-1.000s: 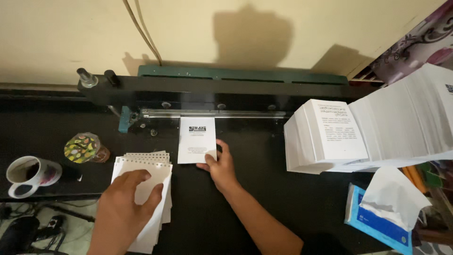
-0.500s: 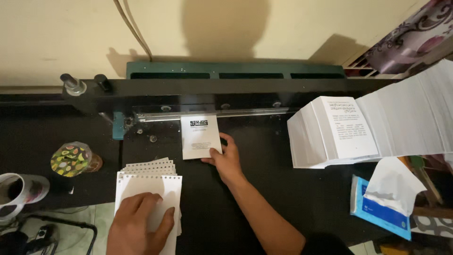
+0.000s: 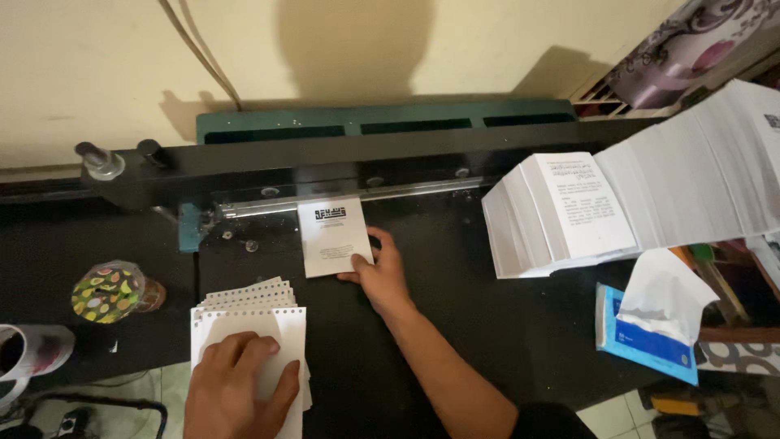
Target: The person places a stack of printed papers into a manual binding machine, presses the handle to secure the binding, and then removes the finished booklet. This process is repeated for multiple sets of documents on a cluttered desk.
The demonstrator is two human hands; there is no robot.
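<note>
Left hand [image 3: 240,390] flat, fingers spread, palm down on the stack of white punched sheets [image 3: 252,325] at the near edge of the black worktable [image 3: 487,325]; gripping nothing. Right hand [image 3: 380,272] further in, fingers extended, pressing the lower right corner of a small white printed booklet [image 3: 333,236], whose top edge sits under the machine's metal bar [image 3: 341,197]. Right side: blue tissue pack [image 3: 646,333], then tall fanned stack of white printed booklets [image 3: 569,211]. Left side: colourful patterned cup [image 3: 106,291]. Farthest: green machine back [image 3: 382,126].
</note>
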